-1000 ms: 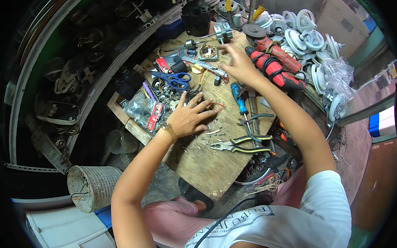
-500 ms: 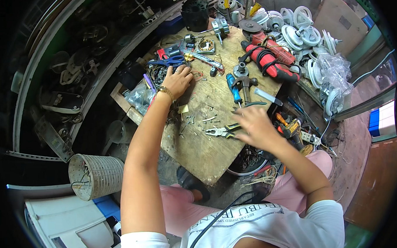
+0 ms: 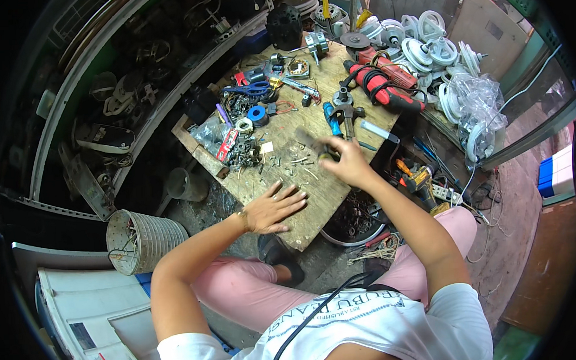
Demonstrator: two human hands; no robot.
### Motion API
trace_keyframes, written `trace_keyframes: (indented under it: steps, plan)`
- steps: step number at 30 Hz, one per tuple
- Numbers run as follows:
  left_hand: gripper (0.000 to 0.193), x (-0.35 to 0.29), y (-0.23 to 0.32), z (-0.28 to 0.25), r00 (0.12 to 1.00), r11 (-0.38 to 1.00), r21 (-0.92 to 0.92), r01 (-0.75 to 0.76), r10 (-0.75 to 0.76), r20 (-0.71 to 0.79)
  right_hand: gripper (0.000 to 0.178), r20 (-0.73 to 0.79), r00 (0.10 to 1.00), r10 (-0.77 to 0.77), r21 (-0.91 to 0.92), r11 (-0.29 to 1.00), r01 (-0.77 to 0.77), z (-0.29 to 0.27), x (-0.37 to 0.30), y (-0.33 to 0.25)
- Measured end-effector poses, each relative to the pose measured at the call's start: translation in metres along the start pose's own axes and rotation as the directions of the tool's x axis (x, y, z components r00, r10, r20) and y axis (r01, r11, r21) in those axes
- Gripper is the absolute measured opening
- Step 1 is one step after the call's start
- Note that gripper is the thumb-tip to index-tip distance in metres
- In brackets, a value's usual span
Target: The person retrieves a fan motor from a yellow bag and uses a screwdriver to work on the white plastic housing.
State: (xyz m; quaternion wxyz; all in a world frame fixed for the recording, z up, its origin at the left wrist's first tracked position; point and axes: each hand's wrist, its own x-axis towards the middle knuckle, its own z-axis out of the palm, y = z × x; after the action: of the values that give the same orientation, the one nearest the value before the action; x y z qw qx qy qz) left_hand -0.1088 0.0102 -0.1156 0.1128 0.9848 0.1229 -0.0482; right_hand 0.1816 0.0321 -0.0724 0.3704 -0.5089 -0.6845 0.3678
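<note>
Two bare hands are at one wooden tabletop (image 3: 317,207): the left hand (image 3: 270,211) rests flat near its near edge, fingers spread wide, and the right hand (image 3: 349,164) is curled closed around one pair of pliers (image 3: 307,139), whose motion-blurred head points away from the person, over the middle of the wood. Just beyond the right hand lie one blue screwdriver (image 3: 331,118), one hammer (image 3: 348,119) and one white-bodied cutter (image 3: 376,130). Towards the left side are one pair of blue scissors (image 3: 252,88), one purple pen-like stick (image 3: 223,114), one blue spool (image 3: 258,114) and one white ring (image 3: 243,124), with one pale square scrap (image 3: 267,147) beside a heap of small metal parts too jumbled to count. Two red power tools share the far right edge: one grinder (image 3: 402,77) and one corded drill (image 3: 404,101). One yellow drill (image 3: 421,181) is below the tabletop, on the right, and one wire-filled basket (image 3: 147,241) stands on the left. Half a second ago, the left hand was over the parts beside the scissors; it is now closer to the person, leaving the blue spool and white ring uncovered. The pliers, then lying on the wood under the right hand, are now in its grasp.
</note>
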Motion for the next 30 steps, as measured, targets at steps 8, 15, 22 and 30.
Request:
trace_keyframes:
  steps: [8, 15, 22, 30]
  plan:
    - [0.068, 0.071, -0.037, -0.009, 0.99, 0.975, 0.19, -0.113, 0.126, -0.056, 0.043, -0.205, 0.974, 0.101, 0.668, 0.742, 0.064, -0.017, -0.007, 0.001]
    - [0.066, 0.083, -0.121, -0.046, 0.948, 0.792, 0.542, 0.282, -0.318, -0.029, 0.044, -0.32, 0.931, 0.178, 0.719, 0.685, 0.116, -0.051, -0.056, -0.039]
    - [0.062, 0.08, -0.118, -0.072, 0.854, 0.692, 0.504, 0.518, -0.452, -0.258, 0.047, -0.3, 0.936, 0.184, 0.722, 0.685, 0.097, -0.053, -0.087, -0.025]
    - [0.082, -0.027, -0.014, -0.002, 0.988, 0.988, 0.03, 0.153, -0.152, -0.021, 0.047, -0.295, 0.923, 0.246, 0.752, 0.656, 0.065, -0.05, -0.105, -0.002]
